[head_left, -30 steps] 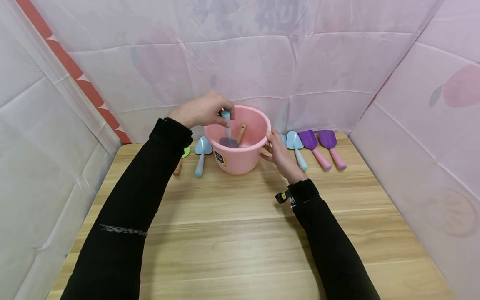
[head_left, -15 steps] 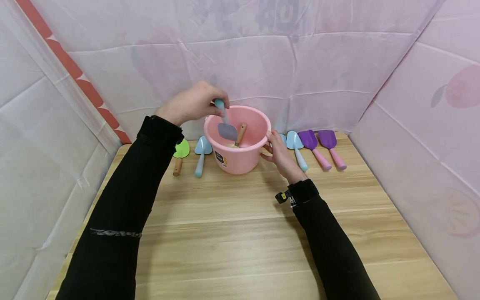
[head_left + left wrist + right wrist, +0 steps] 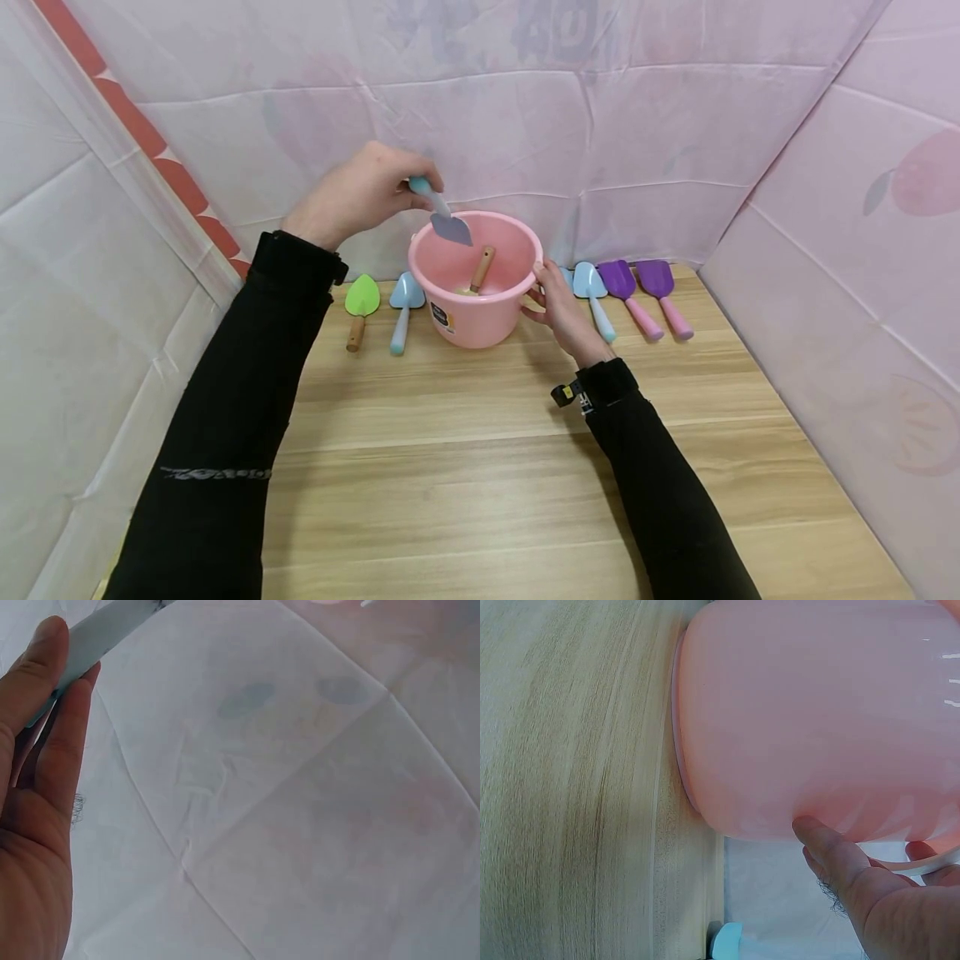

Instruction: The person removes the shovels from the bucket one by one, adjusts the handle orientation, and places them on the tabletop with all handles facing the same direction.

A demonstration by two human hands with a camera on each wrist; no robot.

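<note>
Pale pink sheeting with faint fruit prints walls in a light wooden table (image 3: 480, 467) on three sides, with a red scalloped strip running down the left panel. Toward the back of the table stands a pink bucket (image 3: 476, 312), upright, with a wooden-handled tool (image 3: 482, 269) leaning inside it. The left hand (image 3: 358, 197) is raised above the bucket's left rim, its fingers and thumb pinching the handle of a light blue trowel (image 3: 447, 223), whose grey-blue blade points down and right over the bucket's mouth, clear of the rim. The right hand (image 3: 561, 310) rests against the bucket's right side, thumb pressed to the pink wall and fingers curled at the rim. Left of the bucket lie a green trowel (image 3: 362, 300) and a blue trowel (image 3: 403, 307); right of it, behind the right hand, another blue scoop (image 3: 592, 292) and two purple scoops (image 3: 637, 287) with pink handles lie side by side
</note>
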